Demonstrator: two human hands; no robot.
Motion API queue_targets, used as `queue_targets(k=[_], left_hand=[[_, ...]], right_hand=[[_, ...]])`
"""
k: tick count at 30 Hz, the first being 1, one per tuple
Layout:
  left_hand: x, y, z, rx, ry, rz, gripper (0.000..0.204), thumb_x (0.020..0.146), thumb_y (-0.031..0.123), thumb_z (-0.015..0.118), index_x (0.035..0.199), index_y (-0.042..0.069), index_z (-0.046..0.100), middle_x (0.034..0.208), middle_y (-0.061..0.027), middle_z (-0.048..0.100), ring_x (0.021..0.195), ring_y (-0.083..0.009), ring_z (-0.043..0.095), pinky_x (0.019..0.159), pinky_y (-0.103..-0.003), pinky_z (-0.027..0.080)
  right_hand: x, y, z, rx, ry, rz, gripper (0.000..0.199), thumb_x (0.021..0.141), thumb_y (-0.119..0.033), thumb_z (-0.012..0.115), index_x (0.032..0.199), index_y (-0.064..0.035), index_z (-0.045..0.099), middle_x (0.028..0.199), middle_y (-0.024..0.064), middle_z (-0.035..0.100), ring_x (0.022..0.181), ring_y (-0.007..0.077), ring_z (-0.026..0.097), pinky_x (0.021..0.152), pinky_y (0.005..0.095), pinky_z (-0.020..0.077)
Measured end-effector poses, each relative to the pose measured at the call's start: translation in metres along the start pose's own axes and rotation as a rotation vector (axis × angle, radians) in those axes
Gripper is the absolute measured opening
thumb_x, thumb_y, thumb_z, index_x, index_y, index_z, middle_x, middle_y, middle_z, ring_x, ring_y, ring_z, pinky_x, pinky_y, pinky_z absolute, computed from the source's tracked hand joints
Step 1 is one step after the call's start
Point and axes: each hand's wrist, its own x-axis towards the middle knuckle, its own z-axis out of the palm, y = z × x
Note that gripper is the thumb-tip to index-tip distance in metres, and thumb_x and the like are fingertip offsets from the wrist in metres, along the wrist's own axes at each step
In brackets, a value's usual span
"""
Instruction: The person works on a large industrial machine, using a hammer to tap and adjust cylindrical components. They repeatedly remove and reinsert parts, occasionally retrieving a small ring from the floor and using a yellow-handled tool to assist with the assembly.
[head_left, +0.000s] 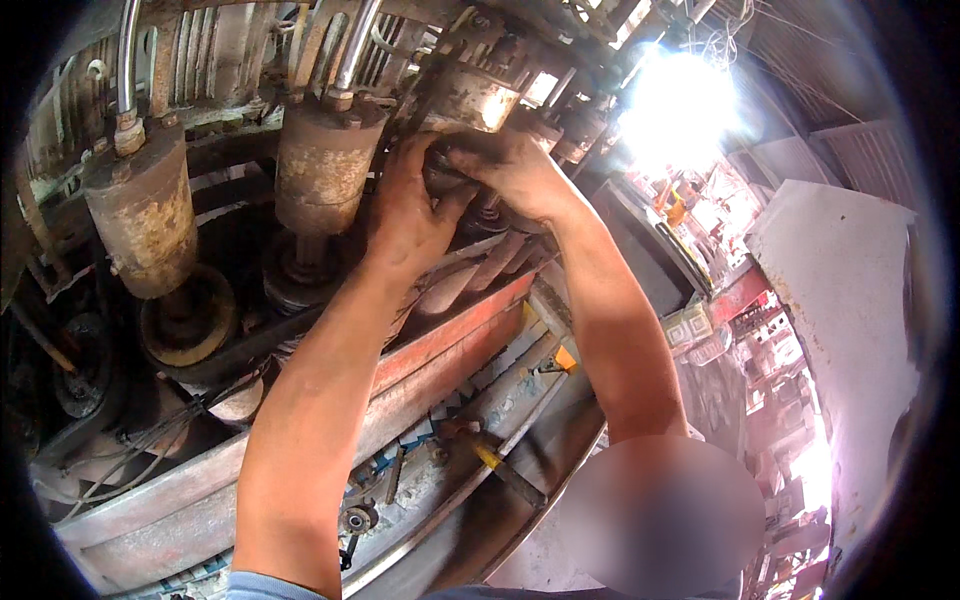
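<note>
Cylinder part point(487, 100), rusty and grimy, sits high in an old machine, third in a row with two more corroded cylinders point(145, 215) point(325, 165), above a red steel rail point(455, 335) and grey curved frame point(150, 510); cluttered workshop and glaring light to the right. Left hand point(410, 205) and right hand point(510, 170), both greasy, press together under it, fingers curled on a dark fitting I can't make out. Lower right is blurred.

rusty cylinders point(143, 215), red beam point(450, 335), yellow-handled tool point(500, 468).
</note>
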Motion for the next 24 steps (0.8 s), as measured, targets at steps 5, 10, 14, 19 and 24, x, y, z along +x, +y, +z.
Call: queue_targets(k=[5, 10, 14, 19, 24], left_hand=[[0.0, 0.001, 0.001, -0.018, -0.025, -0.08, 0.068, 0.08, 0.018, 0.079, 0.138, -0.002, 0.049, 0.133, -0.0234, 0.056, 0.125, -0.0384, 0.055, 0.107, -0.044, 0.043], [-0.002, 0.002, -0.002, 0.065, -0.03, -0.085, 0.071, 0.079, 0.014, 0.076, 0.141, -0.002, 0.047, 0.137, -0.0244, 0.055, 0.128, -0.0397, 0.054, 0.11, -0.043, 0.042], [-0.002, -0.001, -0.004, 0.048, -0.02, -0.016, 0.072, 0.079, 0.013, 0.076, 0.142, -0.002, 0.045, 0.137, -0.0253, 0.055, 0.129, -0.0404, 0.053, 0.11, -0.044, 0.042], [-0.002, -0.005, -0.001, 0.045, -0.006, 0.01, 0.073, 0.08, 0.02, 0.082, 0.141, 0.001, 0.046, 0.135, -0.0229, 0.057, 0.126, -0.0381, 0.056, 0.108, -0.044, 0.044], [0.008, -0.013, -0.01, -0.085, -0.108, -0.016, 0.06, 0.091, 0.033, 0.076, 0.142, 0.015, 0.05, 0.131, -0.0246, 0.062, 0.119, -0.0388, 0.06, 0.102, -0.051, 0.046]], right_hand=[[-0.005, -0.01, 0.017, -0.064, 0.203, 0.038, 0.043, 0.086, -0.037, 0.078, 0.113, -0.004, 0.075, 0.102, 0.0194, 0.075, 0.095, 0.0319, 0.073, 0.087, 0.0401, 0.0545], [-0.011, -0.016, 0.033, -0.22, 0.293, 0.154, 0.041, 0.084, -0.045, 0.076, 0.106, -0.0105, 0.079, 0.099, 0.019, 0.075, 0.094, 0.0369, 0.072, 0.085, 0.0422, 0.0558], [-0.007, -0.012, 0.019, -0.068, 0.208, -0.068, 0.041, 0.086, -0.041, 0.075, 0.108, -0.0068, 0.077, 0.1, 0.0204, 0.074, 0.095, 0.0375, 0.071, 0.086, 0.0423, 0.0551], [0.001, -0.016, 0.008, -0.128, 0.082, 0.041, 0.047, 0.084, -0.043, 0.077, 0.111, -0.0039, 0.074, 0.101, 0.0215, 0.073, 0.096, 0.0387, 0.071, 0.085, 0.0441, 0.0551], [-0.006, -0.007, 0.021, -0.332, 0.331, 0.053, 0.058, 0.08, -0.054, 0.078, 0.105, -0.0017, 0.075, 0.101, 0.0217, 0.074, 0.098, 0.0372, 0.072, 0.086, 0.0446, 0.0562]])
